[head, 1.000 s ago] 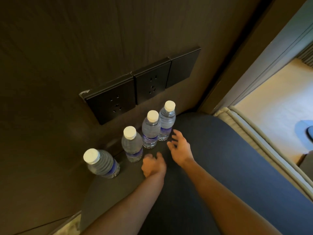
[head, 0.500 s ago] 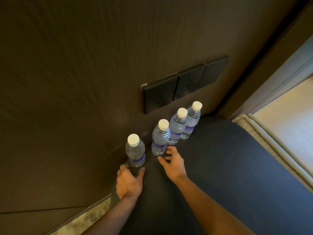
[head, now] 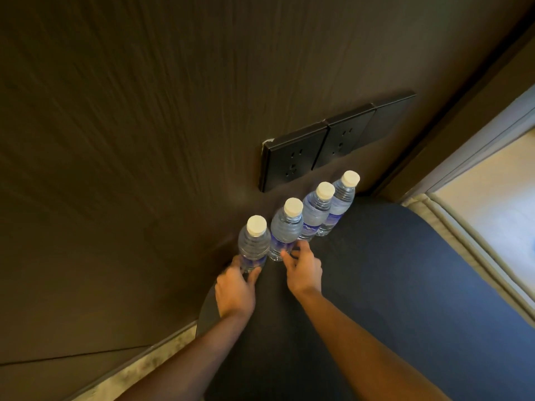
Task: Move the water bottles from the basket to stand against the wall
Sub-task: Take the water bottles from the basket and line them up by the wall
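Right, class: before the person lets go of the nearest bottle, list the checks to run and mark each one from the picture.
1. All four bottles upright: ok.
2. Caps on all four: ok.
3. Nearest bottle in line with the second bottle along the wall: ok.
4. Left hand wrapped on the nearest bottle's base: ok.
5. Right hand fingers by the second bottle: ok.
6. Basket emptied: cannot tell, out of view.
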